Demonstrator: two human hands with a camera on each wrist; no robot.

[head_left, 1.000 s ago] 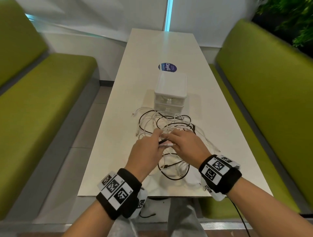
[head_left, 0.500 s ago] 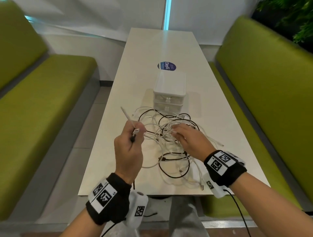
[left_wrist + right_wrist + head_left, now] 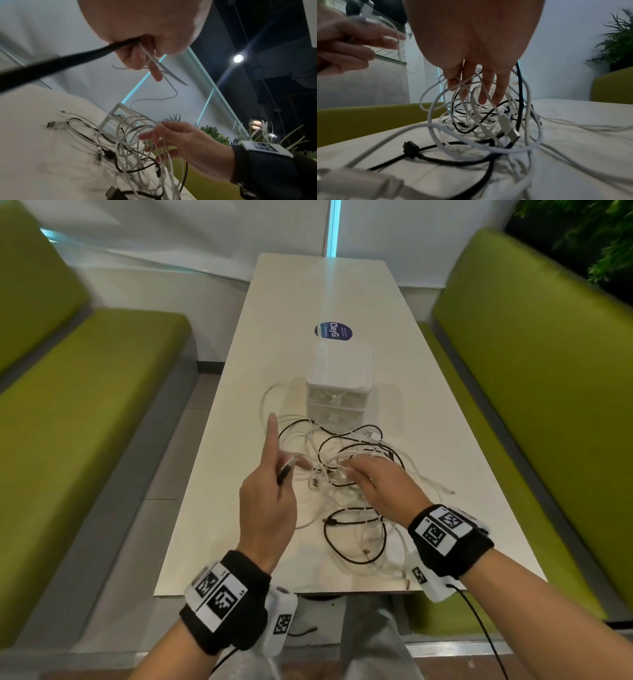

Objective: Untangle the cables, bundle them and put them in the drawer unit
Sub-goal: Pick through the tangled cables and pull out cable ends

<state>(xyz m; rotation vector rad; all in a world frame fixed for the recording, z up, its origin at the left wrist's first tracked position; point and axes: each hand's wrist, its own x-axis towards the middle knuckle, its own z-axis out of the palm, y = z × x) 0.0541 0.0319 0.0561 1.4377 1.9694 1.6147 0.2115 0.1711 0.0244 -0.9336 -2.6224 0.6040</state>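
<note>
fingers of the left hand: clenched round two cable ends, one white cable and one black cable, index finger pointing up and away; the hand is raised above the counter. half a second back this hand sat lower and nearer the wrist side of the heap with a white plug end sticking up from the fist; a second back both hands were together on the tangle. the white strand now trails in a loose wave from the fist down to the heap.

right hand: fingers spread and relaxed, threaded among white loops and pressing them down, gripping nothing firmly; it has stayed on the heap while the left draws away.

cable tangle: white and black cables mixed, lying on the counter just in front of the drawer unit, some strands touching its base. a black plug and a silver usb plug lie free at the near side.

judgement: untangling is in hand, at an early stage; one or two ends are being drawn out, nothing is bundled, both drawers look shut.

writing: round blue sticker behind the drawer unit reads "clayg", smaller print unreadable. wrist bands carry black-and-white square marker codes with tiny letters, too small to read surely.
</note>
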